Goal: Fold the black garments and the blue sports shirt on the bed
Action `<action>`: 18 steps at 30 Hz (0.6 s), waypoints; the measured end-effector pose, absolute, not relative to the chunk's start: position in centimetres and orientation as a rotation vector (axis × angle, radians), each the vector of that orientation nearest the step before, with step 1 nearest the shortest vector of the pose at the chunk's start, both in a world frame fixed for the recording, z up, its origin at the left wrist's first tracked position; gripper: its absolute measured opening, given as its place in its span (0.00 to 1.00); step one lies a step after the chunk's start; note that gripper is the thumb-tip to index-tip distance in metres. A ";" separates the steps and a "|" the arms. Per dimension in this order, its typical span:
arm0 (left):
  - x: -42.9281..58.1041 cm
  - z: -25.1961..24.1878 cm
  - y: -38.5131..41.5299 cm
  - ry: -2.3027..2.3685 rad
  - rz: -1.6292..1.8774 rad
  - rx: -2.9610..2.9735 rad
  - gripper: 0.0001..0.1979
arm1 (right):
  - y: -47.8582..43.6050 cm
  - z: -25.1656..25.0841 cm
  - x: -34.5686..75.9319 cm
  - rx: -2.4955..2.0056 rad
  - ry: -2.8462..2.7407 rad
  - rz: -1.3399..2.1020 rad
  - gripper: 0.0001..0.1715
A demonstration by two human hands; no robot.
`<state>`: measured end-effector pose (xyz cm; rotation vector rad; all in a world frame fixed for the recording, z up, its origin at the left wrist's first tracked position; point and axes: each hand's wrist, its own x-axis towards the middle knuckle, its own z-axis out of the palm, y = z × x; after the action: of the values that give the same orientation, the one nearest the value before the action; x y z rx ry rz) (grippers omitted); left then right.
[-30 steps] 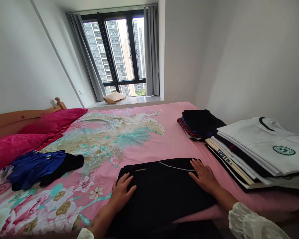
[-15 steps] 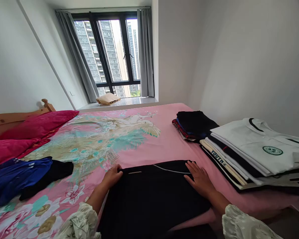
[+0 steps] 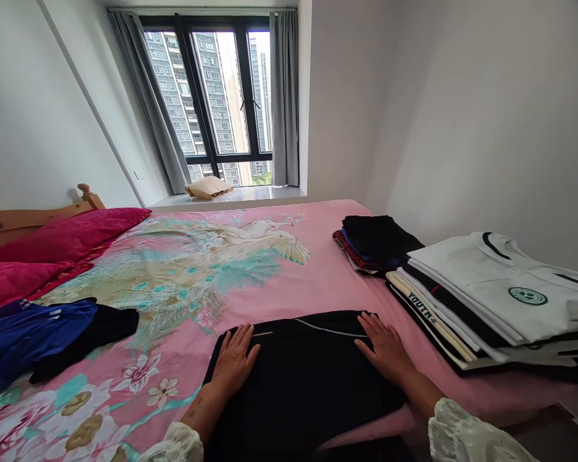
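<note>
A black garment [image 3: 313, 385], apparently a pair of trousers, lies spread flat on the bed in front of me, with a thin pale line near its far edge. My left hand [image 3: 237, 359] rests palm down on its far left corner, fingers stretched out. At the far right corner, my right hand [image 3: 383, 346] presses flat on the cloth with the fingers apart. Neither hand grips anything. The garment's near end runs out of the bottom of the view.
Right of the garment stands a stack of folded shirts [image 3: 481, 289], a white one on top. Behind it sits a smaller pile of folded dark clothes [image 3: 378, 237]. Blue and black clothes [image 3: 62, 340] lie crumpled at left, near red pillows [image 3: 77, 237]. A pink floral sheet [image 3: 327, 282] covers the bed.
My left hand has shifted right, from the garment's left edge onto its top, and its fingers have flattened out. The right hand stays in nearly the same place.
</note>
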<state>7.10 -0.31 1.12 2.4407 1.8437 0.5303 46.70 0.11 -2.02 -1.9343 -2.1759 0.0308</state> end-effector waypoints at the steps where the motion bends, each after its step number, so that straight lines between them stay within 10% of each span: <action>1: 6.5 0.9 -0.2 1.873 0.544 2.413 0.25 | 0.1 -2.0 46.7 -1.938 -2.179 0.031 0.37; 18: 6.3 0.8 -1.3 1.982 0.515 2.308 0.23 | 1.5 3.8 41.8 -2.136 -2.248 0.153 0.33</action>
<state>6.30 -1.25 0.78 2.3076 1.9821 0.5154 41.75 1.50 3.81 -2.1360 -2.2483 0.1534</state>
